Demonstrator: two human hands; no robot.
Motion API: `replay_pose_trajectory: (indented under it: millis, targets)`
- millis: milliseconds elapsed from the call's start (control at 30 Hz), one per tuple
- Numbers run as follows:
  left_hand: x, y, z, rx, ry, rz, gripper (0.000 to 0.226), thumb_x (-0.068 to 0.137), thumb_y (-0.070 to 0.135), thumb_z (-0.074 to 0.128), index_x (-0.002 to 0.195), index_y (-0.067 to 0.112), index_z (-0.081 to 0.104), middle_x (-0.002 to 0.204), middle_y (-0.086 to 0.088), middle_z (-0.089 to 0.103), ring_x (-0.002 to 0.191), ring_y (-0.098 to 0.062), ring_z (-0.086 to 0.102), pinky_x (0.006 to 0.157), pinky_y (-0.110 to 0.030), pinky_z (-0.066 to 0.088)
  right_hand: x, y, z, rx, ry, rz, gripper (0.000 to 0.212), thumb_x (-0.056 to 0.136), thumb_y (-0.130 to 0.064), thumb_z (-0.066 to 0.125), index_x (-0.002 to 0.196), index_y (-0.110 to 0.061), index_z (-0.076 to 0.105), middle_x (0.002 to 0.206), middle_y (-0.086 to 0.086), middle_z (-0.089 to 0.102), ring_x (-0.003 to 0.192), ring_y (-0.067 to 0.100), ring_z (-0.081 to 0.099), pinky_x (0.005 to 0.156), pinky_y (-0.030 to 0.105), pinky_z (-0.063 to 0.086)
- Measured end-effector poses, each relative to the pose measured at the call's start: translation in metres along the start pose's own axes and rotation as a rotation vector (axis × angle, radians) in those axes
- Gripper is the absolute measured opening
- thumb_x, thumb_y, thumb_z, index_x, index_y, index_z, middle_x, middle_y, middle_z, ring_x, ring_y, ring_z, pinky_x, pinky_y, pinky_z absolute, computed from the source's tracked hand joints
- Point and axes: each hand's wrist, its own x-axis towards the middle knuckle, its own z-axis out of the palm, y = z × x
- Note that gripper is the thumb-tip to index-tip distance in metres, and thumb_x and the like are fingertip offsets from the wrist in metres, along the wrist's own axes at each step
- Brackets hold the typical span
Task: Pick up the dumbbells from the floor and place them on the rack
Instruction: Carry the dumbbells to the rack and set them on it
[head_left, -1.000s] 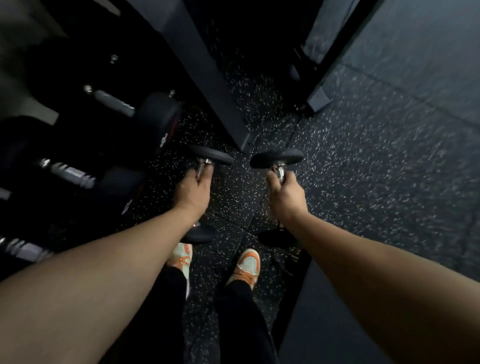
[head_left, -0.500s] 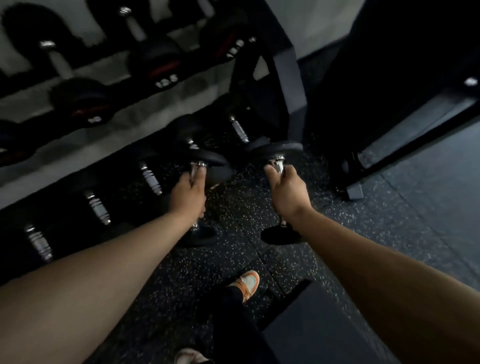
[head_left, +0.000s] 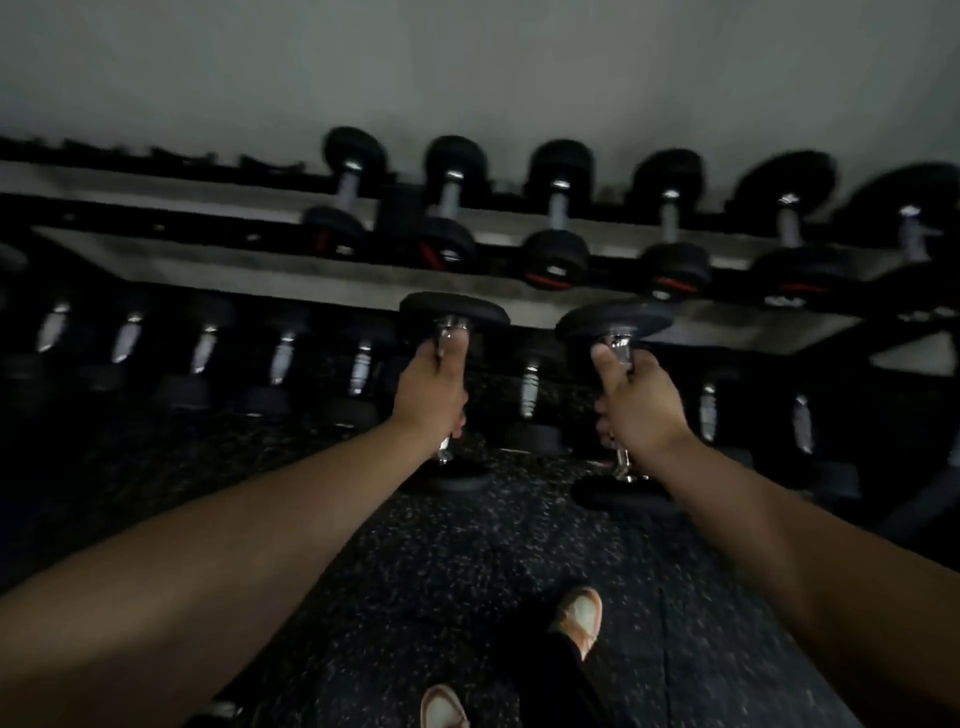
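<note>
Facing a two-tier rack (head_left: 322, 280) loaded with dumbbells, above speckled floor (head_left: 467, 561), left grip (head_left: 428, 397) clenched on left dumbbell (head_left: 453, 312), right grip (head_left: 639, 400) clenched on right dumbbell (head_left: 613, 322), both upright, off the floor.

The left hand (head_left: 429, 396) wraps the handle of one black dumbbell (head_left: 453, 310), held upright with its top head level with the front edge of the rack (head_left: 260, 273). The right hand (head_left: 640, 402) clasps a second dumbbell (head_left: 614, 322) likewise. Both hang above the speckled floor (head_left: 467, 571). Racked dumbbells (head_left: 556, 260) line the upper and lower shelves. Two shoes (head_left: 582, 616) show below.
</note>
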Motion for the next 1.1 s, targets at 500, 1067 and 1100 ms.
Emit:
replay_pose_trajectory:
  millis: [500,1067,1100]
  targets:
    - [0.004,-0.029,-0.297,-0.157,0.742,-0.084,0.059,0.082,0.076,0.041,0.085,0.018,0.051,0.043,0.002,0.055,0.033,-0.021,0.051,0.033,-0.027,0.039,0.009,-0.192,0.304,-0.099,-0.66,-0.293,0.037,0.092,-0.058,0.05,0.095,-0.021,0.054,0.07,0.01,0.061,0.049,0.017,0.057,0.042,0.029,0.049]
    - [-0.011,-0.107,-0.58,-0.147,1.137,-0.172,0.047,0.098,0.059,0.041,0.083,0.016,0.053,0.051,0.003,0.06,0.039,-0.005,0.057,0.038,-0.017,0.042,-0.085,-0.296,0.625,-0.169,-1.023,-0.398,0.035,0.092,-0.055,0.054,0.093,-0.02,0.053,0.067,0.009,0.059,0.044,0.015,0.052,0.041,0.029,0.046]
    - [-0.009,-0.112,-0.599,-0.128,1.138,-0.179,0.045,0.098,0.059,0.041,0.083,0.019,0.054,0.056,0.003,0.061,0.043,-0.003,0.058,0.042,-0.015,0.042,-0.089,-0.302,0.643,-0.173,-1.018,-0.393,0.035,0.092,-0.056,0.053,0.093,-0.021,0.053,0.068,0.008,0.059,0.044,0.015,0.052,0.041,0.029,0.046]
